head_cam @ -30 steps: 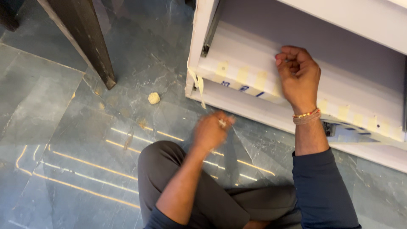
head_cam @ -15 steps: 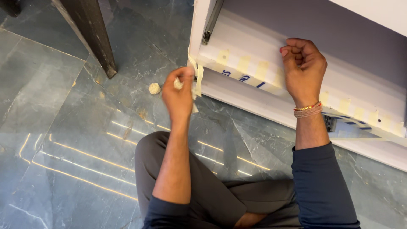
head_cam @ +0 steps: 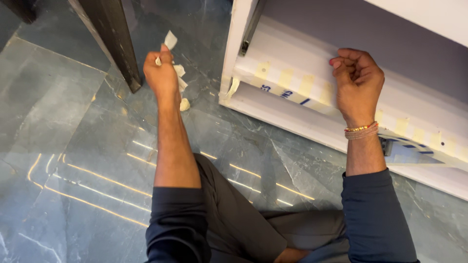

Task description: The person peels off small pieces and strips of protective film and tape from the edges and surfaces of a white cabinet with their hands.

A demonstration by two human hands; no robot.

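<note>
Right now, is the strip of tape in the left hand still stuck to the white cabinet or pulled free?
Pulled free. The left hand holds the crumpled tape strip up over the floor, apart from the white cabinet.

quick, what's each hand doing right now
Left hand: closed, holding a strip of peeled tape.
Right hand: closed, fingers curled, pressed on the taped white panel; nothing visibly held.

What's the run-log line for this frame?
left hand: raised, shut on tape strip | right hand: fist pressed on white panel | tape ball: on floor
</note>
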